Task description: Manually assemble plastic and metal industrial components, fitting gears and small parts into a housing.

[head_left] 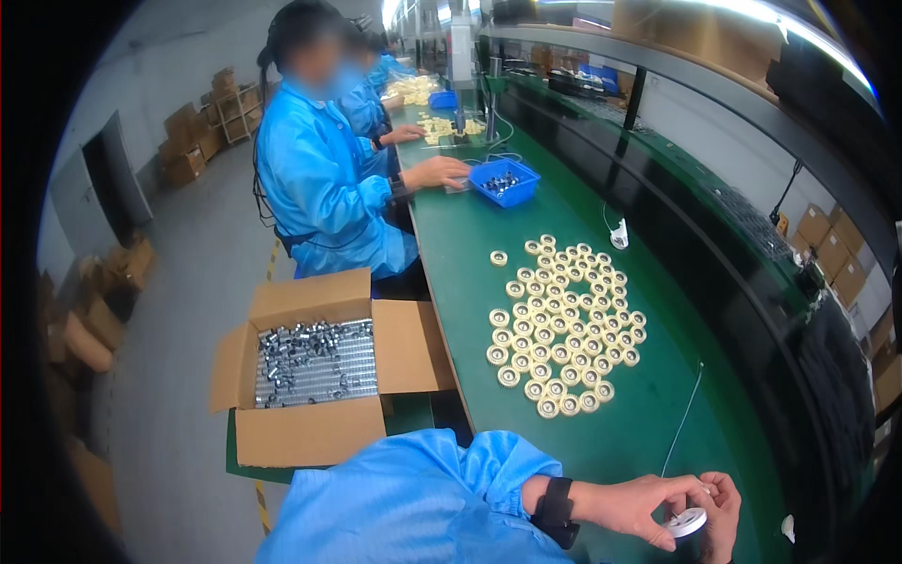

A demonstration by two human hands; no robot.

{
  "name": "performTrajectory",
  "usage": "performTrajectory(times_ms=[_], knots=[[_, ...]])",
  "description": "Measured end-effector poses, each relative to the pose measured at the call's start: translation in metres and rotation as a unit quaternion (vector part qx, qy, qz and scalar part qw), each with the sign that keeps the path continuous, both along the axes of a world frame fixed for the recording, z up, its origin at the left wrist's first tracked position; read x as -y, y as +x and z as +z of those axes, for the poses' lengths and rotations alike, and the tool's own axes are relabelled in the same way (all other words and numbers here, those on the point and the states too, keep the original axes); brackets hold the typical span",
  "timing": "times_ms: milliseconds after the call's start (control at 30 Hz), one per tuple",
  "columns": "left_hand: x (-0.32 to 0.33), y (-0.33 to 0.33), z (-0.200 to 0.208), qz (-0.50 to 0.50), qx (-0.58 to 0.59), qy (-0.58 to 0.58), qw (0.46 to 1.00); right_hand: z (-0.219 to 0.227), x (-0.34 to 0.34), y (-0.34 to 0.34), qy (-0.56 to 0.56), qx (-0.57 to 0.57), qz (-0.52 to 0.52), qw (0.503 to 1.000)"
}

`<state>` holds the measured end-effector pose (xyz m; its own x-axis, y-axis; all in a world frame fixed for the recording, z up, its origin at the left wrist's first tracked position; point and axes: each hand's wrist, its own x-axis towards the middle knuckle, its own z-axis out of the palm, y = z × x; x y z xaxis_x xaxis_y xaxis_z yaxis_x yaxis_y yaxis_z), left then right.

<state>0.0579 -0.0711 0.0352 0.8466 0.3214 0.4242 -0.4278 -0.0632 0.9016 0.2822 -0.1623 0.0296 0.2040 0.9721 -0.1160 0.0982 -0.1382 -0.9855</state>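
Observation:
At the bench's near right, my left hand (634, 506) reaches in from a blue sleeve with a black wristband and grips a small white round disc (687, 523) by its edge. My right hand (722, 512) is close against the disc's other side. Its fingers are curled, their tips meeting my left fingertips above the disc; what they pinch is too small to make out. A thin white cord (683, 416) lies on the green bench and runs up to my hands. Farther off sits a large group of cream-coloured round pieces with dark centres (564, 324).
An open cardboard box (310, 440) of small metal cylinders stands left of the green bench (460, 235). Beyond are a blue bin (507, 194) of small metal parts and a person in blue (315, 179). A small white piece (619, 234) lies near the bench's back edge.

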Motion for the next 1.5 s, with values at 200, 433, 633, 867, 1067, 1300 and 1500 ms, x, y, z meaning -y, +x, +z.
performTrajectory(times_ms=[200, 433, 633, 867, 1067, 1300, 1500], knots=[[-0.007, -0.002, 0.000, -0.166, 0.004, -0.181, 0.969, 0.050, -0.004, -0.055, 0.020, 0.193, 0.002, 0.981], [-0.003, 0.000, -0.015, -0.156, -0.027, -0.267, 0.951, 0.046, -0.001, -0.045, 0.042, 0.108, 0.002, 0.993], [-0.004, -0.005, 0.001, -0.169, -0.063, -0.270, 0.946, 0.033, 0.011, -0.050, 0.115, 0.066, -0.065, 0.989], [-0.024, -0.009, -0.018, -0.044, -0.050, -0.362, 0.930, 0.040, -0.020, -0.057, 0.107, -0.088, -0.003, 0.990], [-0.021, 0.001, -0.012, -0.101, -0.051, -0.390, 0.914, 0.040, -0.002, -0.051, 0.105, -0.157, -0.008, 0.982], [-0.020, -0.007, -0.011, -0.106, -0.072, -0.418, 0.899, 0.038, 0.003, -0.050, 0.097, -0.123, -0.003, 0.988], [-0.025, -0.008, -0.013, -0.127, -0.008, -0.424, 0.897, 0.040, 0.003, -0.054, 0.173, 0.249, 0.026, 0.953]])
